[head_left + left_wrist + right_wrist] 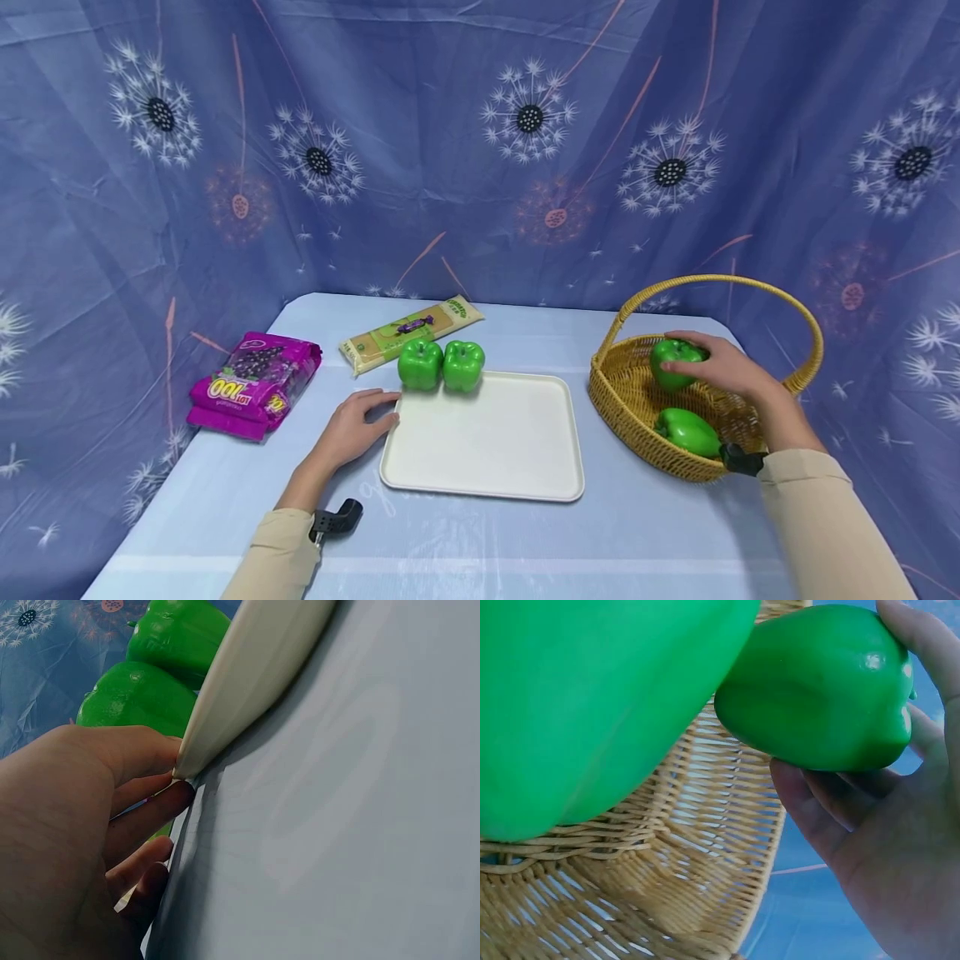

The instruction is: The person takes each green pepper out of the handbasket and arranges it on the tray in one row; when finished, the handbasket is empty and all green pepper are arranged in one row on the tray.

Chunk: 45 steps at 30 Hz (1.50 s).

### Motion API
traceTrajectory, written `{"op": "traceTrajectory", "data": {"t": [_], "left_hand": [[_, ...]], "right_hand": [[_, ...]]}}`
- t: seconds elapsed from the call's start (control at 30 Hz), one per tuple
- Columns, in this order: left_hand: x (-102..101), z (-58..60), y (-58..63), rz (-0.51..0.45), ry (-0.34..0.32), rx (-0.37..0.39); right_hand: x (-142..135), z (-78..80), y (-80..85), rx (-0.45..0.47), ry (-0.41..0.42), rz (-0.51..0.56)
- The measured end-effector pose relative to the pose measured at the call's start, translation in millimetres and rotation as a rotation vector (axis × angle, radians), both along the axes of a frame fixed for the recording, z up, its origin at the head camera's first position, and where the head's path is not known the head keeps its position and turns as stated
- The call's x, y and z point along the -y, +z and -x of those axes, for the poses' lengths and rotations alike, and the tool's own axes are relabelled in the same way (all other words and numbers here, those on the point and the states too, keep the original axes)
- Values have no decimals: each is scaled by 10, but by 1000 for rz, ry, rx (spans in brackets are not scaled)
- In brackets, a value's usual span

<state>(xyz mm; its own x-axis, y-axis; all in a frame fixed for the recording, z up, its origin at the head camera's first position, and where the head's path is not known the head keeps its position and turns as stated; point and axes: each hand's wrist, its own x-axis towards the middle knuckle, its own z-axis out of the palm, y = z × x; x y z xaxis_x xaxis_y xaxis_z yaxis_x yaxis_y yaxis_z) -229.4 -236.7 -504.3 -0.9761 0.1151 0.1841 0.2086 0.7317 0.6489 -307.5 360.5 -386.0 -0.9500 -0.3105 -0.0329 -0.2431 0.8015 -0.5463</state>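
My right hand (723, 364) grips a glossy green bell pepper (817, 690) inside the wicker basket (622, 425), thumb on one side and fingers on the other. A second green bell pepper (688, 432) lies on its side in the basket, large and close in the right wrist view. My left hand (356, 429) is at the left edge of a white rectangular tray (487, 442). Its thumb and fingers touch the rim, lightly bent. Two more green bell peppers, one on the left (420, 364) and one on the right (462, 366), stand side by side at the tray's back left.
A purple snack bag (255, 383) lies on the table's left side. Behind the tray is a long yellow-beige packet (412, 332). The basket's tall arched handle (705, 279) rises over the right hand. A blue dandelion-patterned cloth (450, 150) hangs around the table.
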Motion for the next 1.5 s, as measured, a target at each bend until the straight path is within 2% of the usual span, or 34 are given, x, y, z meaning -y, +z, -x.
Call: {"op": "traceTrajectory", "data": {"t": [0.3, 0.67, 0.9, 1.2, 1.5], "left_hand": [[5, -3, 6, 0, -3, 1], [6, 6, 5, 6, 2, 6], [8, 10, -5, 0, 0, -4], [4, 19, -3, -1, -3, -3], [-1, 15, 8, 0, 2, 11]], "right_hand": [[124, -93, 136, -21, 22, 12], [308, -214, 184, -8, 31, 78], [434, -286, 229, -17, 98, 87], [502, -369, 230, -45, 154, 94], [575, -429, 195, -80, 128, 173]]}}
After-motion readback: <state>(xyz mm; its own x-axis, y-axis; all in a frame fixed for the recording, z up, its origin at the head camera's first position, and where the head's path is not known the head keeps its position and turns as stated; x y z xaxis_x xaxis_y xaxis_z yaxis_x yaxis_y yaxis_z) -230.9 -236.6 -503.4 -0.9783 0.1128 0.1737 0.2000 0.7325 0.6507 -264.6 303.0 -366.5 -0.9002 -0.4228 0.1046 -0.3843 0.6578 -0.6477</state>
